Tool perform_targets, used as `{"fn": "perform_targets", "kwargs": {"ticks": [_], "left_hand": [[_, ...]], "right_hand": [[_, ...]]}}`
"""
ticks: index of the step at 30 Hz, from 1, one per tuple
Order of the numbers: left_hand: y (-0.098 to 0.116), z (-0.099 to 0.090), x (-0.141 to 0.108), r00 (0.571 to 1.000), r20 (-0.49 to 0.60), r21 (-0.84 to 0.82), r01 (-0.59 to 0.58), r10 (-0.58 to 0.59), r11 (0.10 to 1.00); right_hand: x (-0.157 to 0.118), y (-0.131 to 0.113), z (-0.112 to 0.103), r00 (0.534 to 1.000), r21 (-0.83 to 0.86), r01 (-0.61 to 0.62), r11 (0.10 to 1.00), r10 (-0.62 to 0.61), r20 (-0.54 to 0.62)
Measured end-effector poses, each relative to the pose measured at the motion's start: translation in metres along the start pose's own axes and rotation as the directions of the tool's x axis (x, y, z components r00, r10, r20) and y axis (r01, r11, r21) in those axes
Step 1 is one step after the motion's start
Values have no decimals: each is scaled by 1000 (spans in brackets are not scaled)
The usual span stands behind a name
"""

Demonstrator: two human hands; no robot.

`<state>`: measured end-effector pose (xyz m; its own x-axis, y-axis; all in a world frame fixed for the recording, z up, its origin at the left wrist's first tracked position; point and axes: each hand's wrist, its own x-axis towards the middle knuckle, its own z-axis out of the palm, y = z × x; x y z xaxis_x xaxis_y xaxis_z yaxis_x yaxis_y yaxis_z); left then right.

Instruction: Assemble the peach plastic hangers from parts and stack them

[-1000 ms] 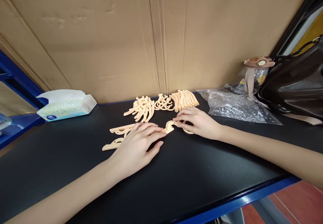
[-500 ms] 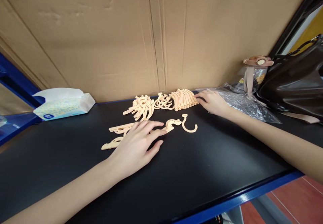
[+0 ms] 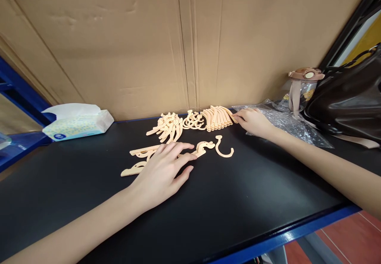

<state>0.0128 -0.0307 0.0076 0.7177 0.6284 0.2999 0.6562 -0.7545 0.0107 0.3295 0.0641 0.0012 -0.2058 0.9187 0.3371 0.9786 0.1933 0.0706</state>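
My left hand [image 3: 166, 171] lies with fingers spread over cream plastic pieces [image 3: 133, 171] on the black table, partly hiding them. Just beyond its fingertips is a curved cream piece [image 3: 205, 147], and to the right of that a single hook [image 3: 222, 149]. My right hand [image 3: 253, 121] pinches the rightmost curved strip [image 3: 231, 115], at the end of a row of similar strips [image 3: 216, 117]. Left of the row are a small heap of hooks [image 3: 194, 120] and a looser pile of curved pieces [image 3: 168, 126].
A tissue pack [image 3: 79, 122] sits at the back left. Clear plastic bags [image 3: 285, 125], a bottle with a strap [image 3: 306, 85] and a dark bag [image 3: 348, 97] are at the right. Cardboard [image 3: 133, 50] stands behind the black table [image 3: 223, 208].
The rightmost strip has come slightly away from the row at my right fingertips, which have closed on it. My left hand stays spread in place. The view has shifted slightly.
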Motion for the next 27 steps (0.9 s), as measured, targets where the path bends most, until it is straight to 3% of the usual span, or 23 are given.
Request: {"fn": "perform_targets", "kwargs": {"ticks": [20, 27], "left_hand": [[0, -2, 1, 1000, 6, -23, 21, -21, 1000], [0, -2, 1, 1000, -7, -36, 14, -15, 999]], "right_hand": [[-4, -6, 3, 999, -175, 4, 985, 2, 32], [-4, -6, 4, 1000, -226, -16, 974, 12, -18]]}}
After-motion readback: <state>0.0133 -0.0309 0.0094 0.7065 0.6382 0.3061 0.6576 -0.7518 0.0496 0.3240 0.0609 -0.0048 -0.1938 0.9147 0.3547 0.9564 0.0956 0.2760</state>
